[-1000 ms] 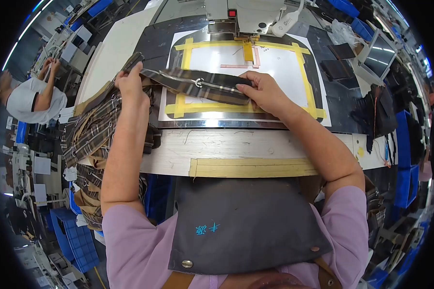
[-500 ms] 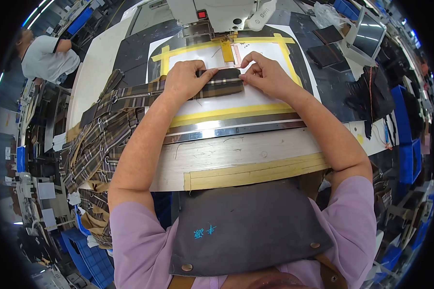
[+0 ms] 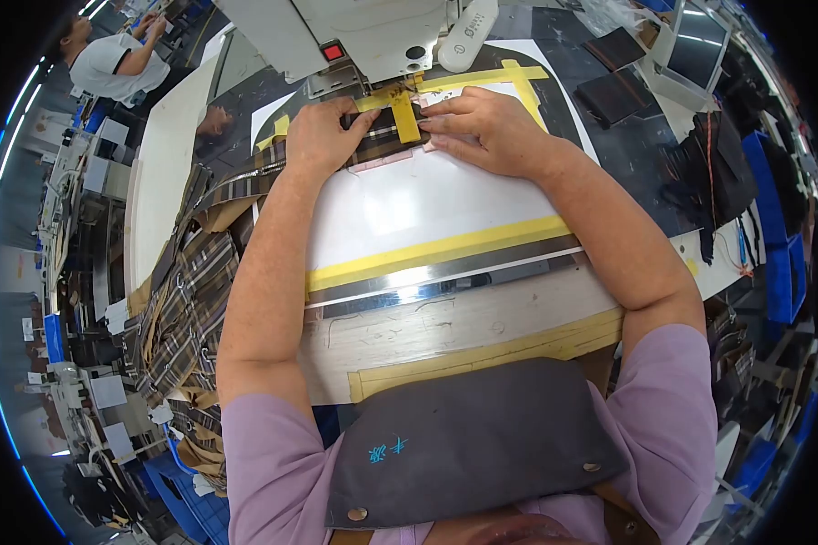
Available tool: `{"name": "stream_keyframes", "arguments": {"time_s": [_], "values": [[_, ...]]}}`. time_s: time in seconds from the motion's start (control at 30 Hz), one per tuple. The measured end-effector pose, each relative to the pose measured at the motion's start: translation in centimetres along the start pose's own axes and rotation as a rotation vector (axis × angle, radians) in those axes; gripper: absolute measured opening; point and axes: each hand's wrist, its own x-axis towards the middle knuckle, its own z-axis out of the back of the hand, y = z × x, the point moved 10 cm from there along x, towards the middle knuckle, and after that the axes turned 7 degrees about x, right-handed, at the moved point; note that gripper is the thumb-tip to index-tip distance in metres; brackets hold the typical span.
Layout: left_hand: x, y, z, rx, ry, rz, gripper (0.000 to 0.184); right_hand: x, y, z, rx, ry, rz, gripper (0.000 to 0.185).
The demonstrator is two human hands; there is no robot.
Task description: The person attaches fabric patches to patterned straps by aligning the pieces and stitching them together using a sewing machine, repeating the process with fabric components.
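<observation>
A plaid fabric strip (image 3: pixel 386 138) with a dark band lies across the white sheet (image 3: pixel 418 213) beneath the sewing machine head (image 3: pixel 354 41). A yellow tab (image 3: pixel 404 118) crosses over the strip near its right end. My left hand (image 3: pixel 325 136) is closed on the strip, thumb and fingers to the left of the tab. Stretched out and apart, the fingers of my right hand (image 3: pixel 491 132) touch the strip's right end, the lower ones resting near the sheet. A pink marked edge (image 3: pixel 382 163) shows just below the strip. The machine's needle area is partly hidden.
Plaid pieces with zippers (image 3: pixel 186 291) pile at the left table edge. Yellow tape (image 3: pixel 445 247) borders the sheet. Dark flat pieces (image 3: pixel 613 95), a screen (image 3: pixel 697 45) and dark fabric (image 3: pixel 713 173) lie right. Another person (image 3: pixel 123 64) is at far left.
Both hands have moved the plaid strip away from me, under the yellow tab and closer to the machine head. My right fingers went from a pinch to stretched out. The camera view shifted.
</observation>
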Motion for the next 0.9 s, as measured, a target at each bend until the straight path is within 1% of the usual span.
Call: {"name": "stream_keyframes", "arguments": {"time_s": [0.1,0.13,0.23,0.27,0.37,0.47,0.57,0.73,0.9], "values": [[0.23,0.28,-0.67,0.051,0.133,0.063,0.047,0.12,0.41,0.02,-0.035,0.042,-0.038,0.026],[0.25,0.47,-0.8,0.036,0.083,0.032,0.048,0.14,0.41,-0.05,-0.046,0.065,-0.052,0.027],[0.21,0.22,-0.7,0.036,0.104,0.034,0.048,0.14,0.29,-0.29,-0.07,0.066,-0.032,0.029],[0.16,0.23,-0.62,-0.009,0.055,0.009,0.042,0.05,0.39,-0.35,-0.075,0.056,-0.017,0.03],[0.16,0.3,-0.7,-0.001,0.047,0.009,0.042,0.04,0.68,-0.36,-0.098,0.069,-0.018,0.03],[0.36,0.31,-0.95,0.04,0.119,0.026,0.048,-0.06,0.57,-0.42,-0.07,0.058,-0.008,0.027],[0.33,0.51,-1.0,0.029,0.118,0.048,0.05,-0.09,0.4,-0.56,-0.075,0.06,-0.028,0.026],[0.28,0.39,-0.86,0.059,0.113,0.045,0.051,-0.11,0.37,-0.48,-0.06,0.043,0.017,0.024],[0.17,0.25,-0.78,0.082,0.108,0.037,0.053,-0.09,0.58,-0.19,-0.076,0.057,0.007,0.021]]}}
